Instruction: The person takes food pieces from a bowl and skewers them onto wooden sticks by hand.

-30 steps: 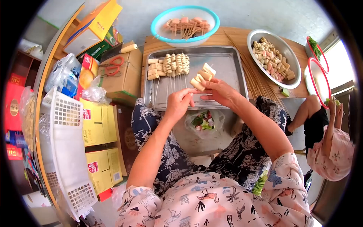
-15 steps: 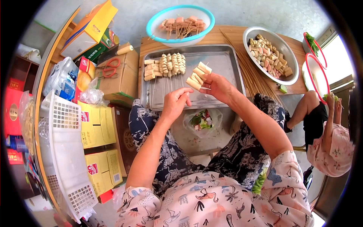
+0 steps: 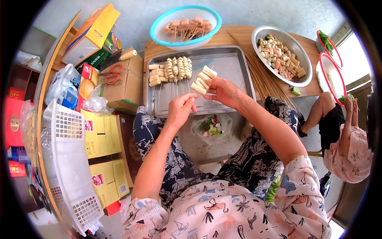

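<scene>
Over the near part of a metal tray [image 3: 234, 59], my right hand [image 3: 225, 93] grips a skewer of pale rolled pieces [image 3: 204, 79], its thin tip poking out at the top. My left hand [image 3: 181, 109] is closed at the lower end of this skewer, thumb and forefinger curled in. The stick inside that hand is hidden. Finished skewers of spiral-cut pale pieces [image 3: 179, 67] lie side by side in the tray's left half. Beside them is a stack of skewers with plain rolls [image 3: 156, 75], sticks pointing towards me.
Bare bamboo sticks [image 3: 260, 75] lie right of the tray. Beyond are a metal bowl [image 3: 308, 79] of cut pieces and a blue-rimmed basin [image 3: 154, 28] of pink skewers. Boxes [image 3: 101, 135] and a white crate [image 3: 69, 159] stand left. Another person's hands [image 3: 350, 104] work at right.
The whole view has shifted slightly. Both hands stay close together with the same skewer, its rolls tilted much as before.
</scene>
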